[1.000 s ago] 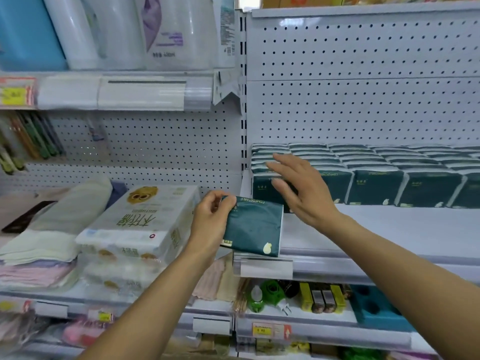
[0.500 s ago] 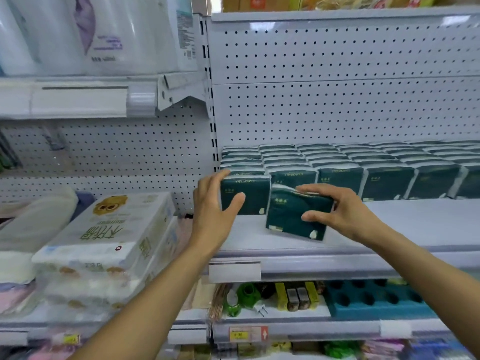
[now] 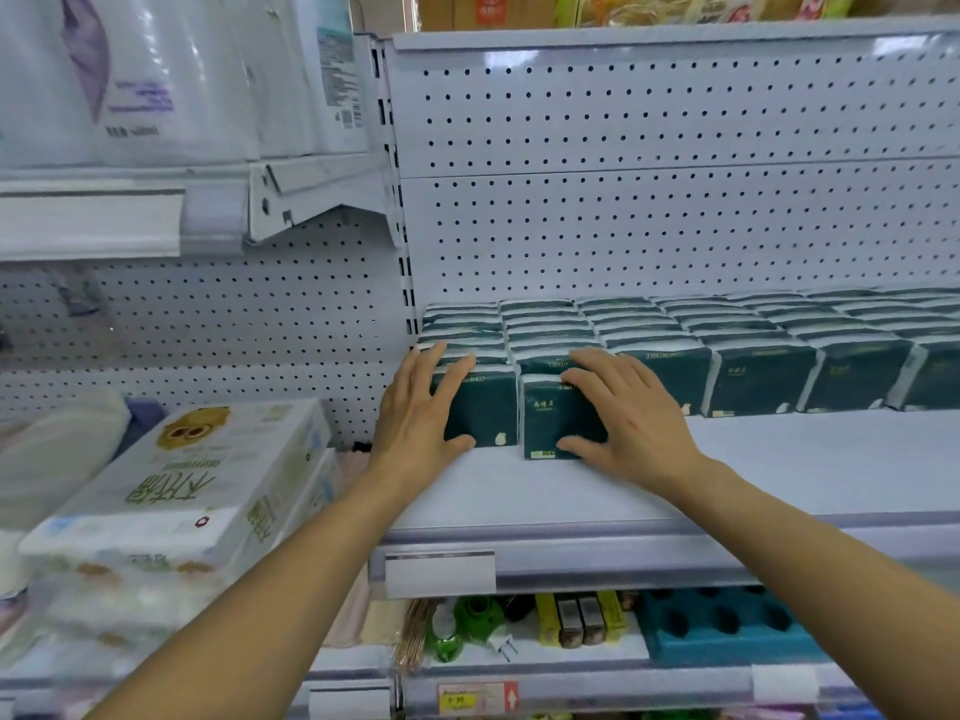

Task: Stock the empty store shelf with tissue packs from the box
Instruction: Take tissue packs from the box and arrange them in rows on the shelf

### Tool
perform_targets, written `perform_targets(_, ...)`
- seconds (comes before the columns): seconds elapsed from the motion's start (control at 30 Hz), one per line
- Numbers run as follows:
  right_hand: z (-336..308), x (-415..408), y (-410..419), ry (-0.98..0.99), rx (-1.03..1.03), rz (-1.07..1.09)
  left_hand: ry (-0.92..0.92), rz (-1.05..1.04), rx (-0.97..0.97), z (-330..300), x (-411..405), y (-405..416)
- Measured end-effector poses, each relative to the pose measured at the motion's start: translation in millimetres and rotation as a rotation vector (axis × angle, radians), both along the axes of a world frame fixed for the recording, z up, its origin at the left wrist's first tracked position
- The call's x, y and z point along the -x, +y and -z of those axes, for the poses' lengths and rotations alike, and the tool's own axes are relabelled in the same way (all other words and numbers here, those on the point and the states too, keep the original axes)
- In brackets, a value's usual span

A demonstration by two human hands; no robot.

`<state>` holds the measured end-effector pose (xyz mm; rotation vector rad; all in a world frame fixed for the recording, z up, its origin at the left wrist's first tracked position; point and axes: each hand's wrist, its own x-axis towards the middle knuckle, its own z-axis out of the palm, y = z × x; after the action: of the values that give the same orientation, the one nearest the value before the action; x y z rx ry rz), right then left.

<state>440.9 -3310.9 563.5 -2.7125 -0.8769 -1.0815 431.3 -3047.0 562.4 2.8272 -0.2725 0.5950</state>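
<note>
Far rows of the shelf [image 3: 779, 459] are filled with tissue packs [image 3: 753, 371]; two near-left packs [image 3: 488, 407] are pressed in by flat left hand [image 3: 415, 418] and right hand [image 3: 623, 418]; near strip unfilled, box unseen.

"COMFORTABLE" partly legible on dark green tissue packs [image 3: 480, 407]; other labels & price tags too blurred.

Hands: two, left hand [image 3: 421, 418] and right hand [image 3: 623, 413].
Front tissue packs [image 3: 483, 407] under hands: two, side by side.
Tissue pack columns in rear block [image 3: 758, 376]: at least seven across; right end cut off.
Blue trays [image 3: 727, 626] below: one.
Owl-printed tissue bundles [image 3: 176, 485]: one.
</note>
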Motion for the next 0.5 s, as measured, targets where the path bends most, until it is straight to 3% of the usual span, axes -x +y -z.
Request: perform_targets(0.5,3.4,-37.0,9.1,-0.042,0.16,0.048,0.002,0.06,0.074,-0.3,-9.9,1.5)
